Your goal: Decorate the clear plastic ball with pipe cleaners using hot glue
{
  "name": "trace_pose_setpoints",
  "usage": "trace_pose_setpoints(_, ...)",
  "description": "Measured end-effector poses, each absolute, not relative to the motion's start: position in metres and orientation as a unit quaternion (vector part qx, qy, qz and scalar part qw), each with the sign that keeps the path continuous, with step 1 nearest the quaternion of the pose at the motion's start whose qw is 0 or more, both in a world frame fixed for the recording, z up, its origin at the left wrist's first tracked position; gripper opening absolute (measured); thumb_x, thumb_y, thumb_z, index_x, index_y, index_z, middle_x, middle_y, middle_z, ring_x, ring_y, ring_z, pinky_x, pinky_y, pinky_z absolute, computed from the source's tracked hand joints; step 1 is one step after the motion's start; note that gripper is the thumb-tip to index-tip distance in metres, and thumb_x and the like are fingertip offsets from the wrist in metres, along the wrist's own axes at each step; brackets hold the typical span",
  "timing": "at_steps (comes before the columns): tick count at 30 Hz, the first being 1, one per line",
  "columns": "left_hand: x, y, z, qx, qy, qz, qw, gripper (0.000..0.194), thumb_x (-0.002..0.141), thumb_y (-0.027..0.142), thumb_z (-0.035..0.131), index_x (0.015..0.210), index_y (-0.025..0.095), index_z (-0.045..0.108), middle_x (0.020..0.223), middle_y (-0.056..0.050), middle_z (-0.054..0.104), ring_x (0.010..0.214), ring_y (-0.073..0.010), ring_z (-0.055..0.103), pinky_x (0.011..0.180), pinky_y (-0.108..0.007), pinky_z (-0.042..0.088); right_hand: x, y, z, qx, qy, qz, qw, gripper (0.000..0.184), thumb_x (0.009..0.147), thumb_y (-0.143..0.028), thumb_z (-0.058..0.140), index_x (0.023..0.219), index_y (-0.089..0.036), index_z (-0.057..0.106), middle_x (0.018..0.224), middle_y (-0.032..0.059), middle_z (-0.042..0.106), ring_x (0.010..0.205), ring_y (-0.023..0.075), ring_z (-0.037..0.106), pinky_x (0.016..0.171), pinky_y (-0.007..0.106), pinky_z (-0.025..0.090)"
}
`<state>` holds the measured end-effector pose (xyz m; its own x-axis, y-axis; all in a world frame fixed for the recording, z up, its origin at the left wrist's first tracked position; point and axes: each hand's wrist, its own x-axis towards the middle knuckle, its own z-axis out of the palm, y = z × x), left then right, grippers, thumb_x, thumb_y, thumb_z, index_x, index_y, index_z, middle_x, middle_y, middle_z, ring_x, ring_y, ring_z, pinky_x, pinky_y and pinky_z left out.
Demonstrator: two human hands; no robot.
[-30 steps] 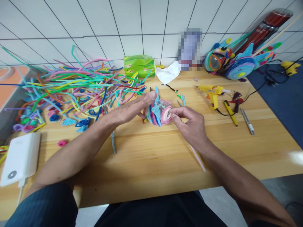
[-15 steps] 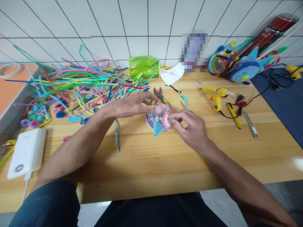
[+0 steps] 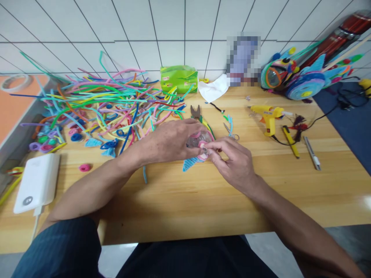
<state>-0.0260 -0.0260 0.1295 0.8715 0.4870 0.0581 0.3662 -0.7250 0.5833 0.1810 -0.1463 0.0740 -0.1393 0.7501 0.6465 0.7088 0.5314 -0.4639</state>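
A small fish-shaped craft (image 3: 206, 136) of clear plastic and pipe cleaners rests on the table between my hands. Pink coils trim it, and a light blue ribbed fin (image 3: 189, 164) points towards me. My left hand (image 3: 169, 141) curls over its left side and grips it, hiding much of the body. At its right end my right hand (image 3: 233, 156) pinches by the pink-rimmed opening (image 3: 203, 145); a small clear bit shows at the fingertips, too small to make out. Just behind lie pliers (image 3: 195, 111) with green and yellow handles, and small scissors (image 3: 231, 133) to the right.
Loose pipe cleaners (image 3: 116, 94) heap at the back left, beside a green tissue pack (image 3: 179, 80). A yellow glue gun (image 3: 267, 115), a yellow knife (image 3: 290, 141) and a grey knife (image 3: 312, 153) lie right. A finished fish craft (image 3: 303, 87) and a white power bank (image 3: 37, 183) flank the table.
My left hand has closed further over the craft, covering more of it. The fin has swung slightly left. The right fingertips stay by the pink rim, and the view has shifted a little.
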Motion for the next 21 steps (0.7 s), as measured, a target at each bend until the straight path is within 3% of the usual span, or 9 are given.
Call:
trace_pose_setpoints(8,-0.0243,-0.0274,0.1310,0.928,0.242,0.078,0.271,0.039,0.102,0.042,0.072,0.137,0.026,0.070,0.132,-0.009,0.072,0.122,-0.0283,0.072,0.107,-0.042,0.054,0.1817,-0.1507,0.0764,-0.495,-0.751,0.005,0.436,0.017,0.101,-0.009,0.069,0.106,-0.025,0.072,0.083,-0.0010,0.077,0.076,0.0157,0.074,0.070,0.030,0.056)
trace_pose_setpoints(21,-0.0248,-0.0280,0.1300,0.927,0.253,0.085,0.262,0.036,0.103,0.038,0.069,0.136,0.024,0.069,0.135,-0.008,0.071,0.122,-0.0264,0.070,0.103,-0.039,0.053,0.1810,-0.1517,0.0685,-0.493,-0.753,-0.025,0.436,0.018,0.099,-0.006,0.068,0.107,-0.022,0.072,0.082,0.0011,0.077,0.075,0.0165,0.074,0.071,0.030,0.057)
